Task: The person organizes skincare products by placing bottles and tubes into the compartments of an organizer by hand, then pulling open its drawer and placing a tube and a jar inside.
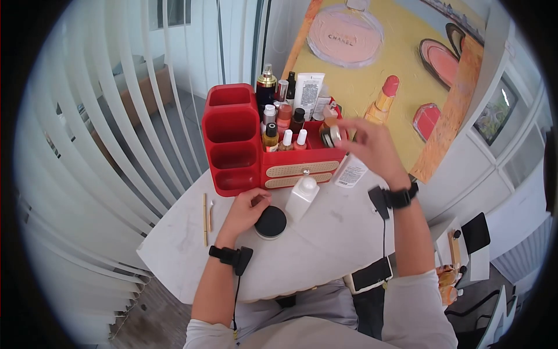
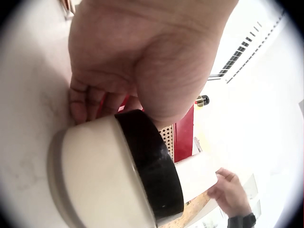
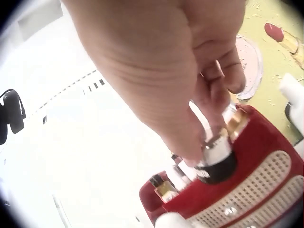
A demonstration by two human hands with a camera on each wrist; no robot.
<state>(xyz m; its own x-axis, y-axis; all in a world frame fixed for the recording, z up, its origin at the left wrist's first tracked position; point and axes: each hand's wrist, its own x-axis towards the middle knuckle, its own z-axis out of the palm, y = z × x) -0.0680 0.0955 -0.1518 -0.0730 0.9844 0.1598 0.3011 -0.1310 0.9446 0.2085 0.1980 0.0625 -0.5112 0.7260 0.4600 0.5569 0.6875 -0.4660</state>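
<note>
My right hand [image 1: 375, 145] pinches a small round jar [image 3: 218, 164], dark with a pale silvery end, between thumb and fingers. It holds the jar at the right-hand compartment of the red cosmetics organizer [image 1: 224, 187]. My left hand [image 1: 244, 214] rests on the tabletop with its fingers loosely bent, holding nothing. Right beside it stands a wide cream-coloured jar [image 2: 102, 166] with a black lid [image 1: 271, 220]. A white square bottle [image 1: 301, 198] stands upright in front of the organizer's woven drawers. Nail polish bottles [image 1: 286, 139] and other cosmetics fill the organizer's middle.
Another white bottle [image 1: 351, 173] with printed text lies below my right hand. Two thin sticks [image 1: 204, 218] lie left of my left hand. Behind the organizer leans a large painting [image 1: 401, 43] of cosmetics. Vertical blinds [image 1: 110, 116] hang along the left.
</note>
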